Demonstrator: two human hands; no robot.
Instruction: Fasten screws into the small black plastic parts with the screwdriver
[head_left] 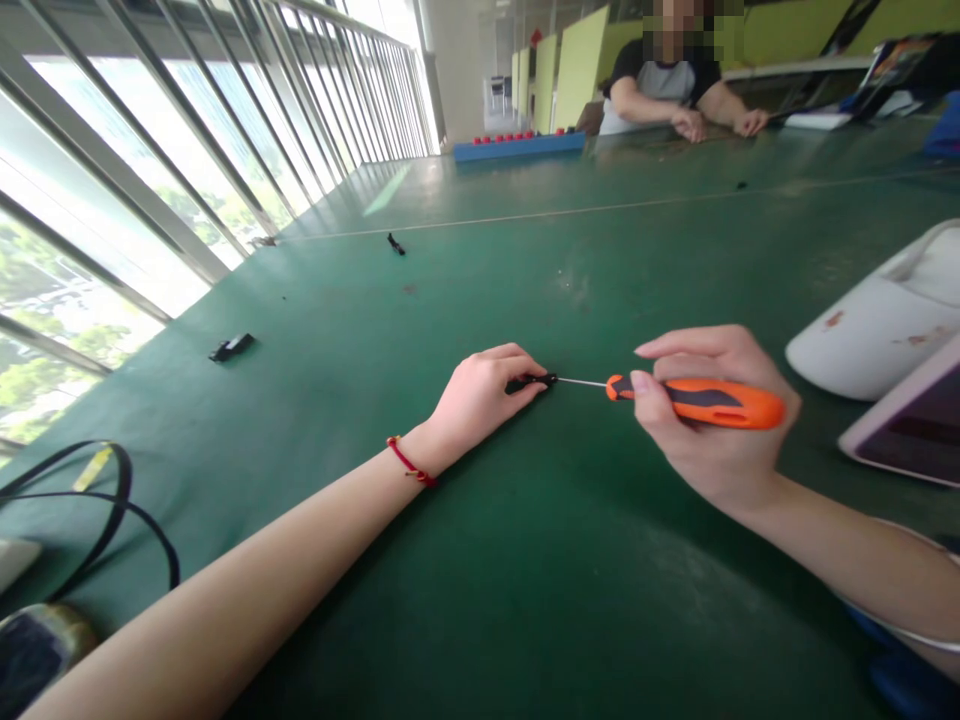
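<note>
Screwdriver [694, 400] with an orange and black handle lies level in the right hand [712, 420], which is closed around the handle, with the thumb near the front end of it. Its thin metal shaft points to the left and its tip meets a small black part [531, 382] on the green table [525, 580]. The left hand [484, 395] rests on the table and presses this small black part down under its fingertips; the fingers are closed on it, and most of the part is hidden below them. A red string bracelet [409, 463] is around the left wrist.

Two more small black pieces lie on the table well apart from the hands, one [232, 347] to the left and one [395, 243] farther away. A white curved casing [877, 330] is at the right edge, and just beside it a flat device with a dark screen [911, 425]. Black cables [112, 520] lie at the near left corner. At the far end of the table there is a blue tray with red caps [519, 146], and another person [667, 85] sits there with both forearms resting on the table
</note>
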